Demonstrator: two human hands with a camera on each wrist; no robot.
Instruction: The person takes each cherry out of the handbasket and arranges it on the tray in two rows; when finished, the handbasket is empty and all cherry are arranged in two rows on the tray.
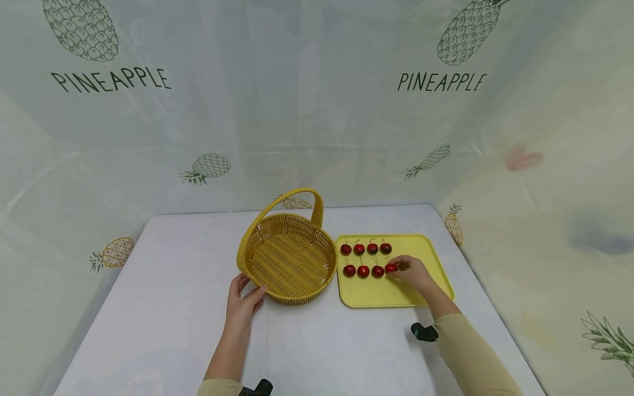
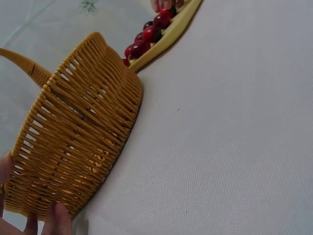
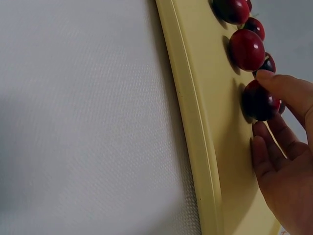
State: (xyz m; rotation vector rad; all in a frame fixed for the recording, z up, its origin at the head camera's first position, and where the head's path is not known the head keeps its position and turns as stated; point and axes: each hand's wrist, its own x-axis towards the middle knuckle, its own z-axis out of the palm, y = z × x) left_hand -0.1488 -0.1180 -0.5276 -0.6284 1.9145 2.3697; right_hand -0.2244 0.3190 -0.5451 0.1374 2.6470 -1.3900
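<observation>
A yellow woven basket (image 1: 291,258) with a tall arched handle stands left of a yellow tray (image 1: 396,300). My left hand (image 1: 241,308) grips the basket's near left rim, with the thumb at the rim and the fingers against the outer wall. On the tray lie several dark red cherries with stems in two rows. My right hand (image 1: 408,270) pinches the rightmost cherry (image 3: 260,100) of the near row between thumb and fingers. In the right wrist view that cherry appears at the tray surface, beside another cherry (image 3: 247,50). The basket's inside holds nothing visible.
Both things rest on a white-covered table (image 1: 163,308). Behind it hangs a pale curtain (image 1: 297,110) printed with pineapples. The basket's right side is close against the tray's left edge. Dark wrist devices (image 1: 424,332) sit at both sleeves.
</observation>
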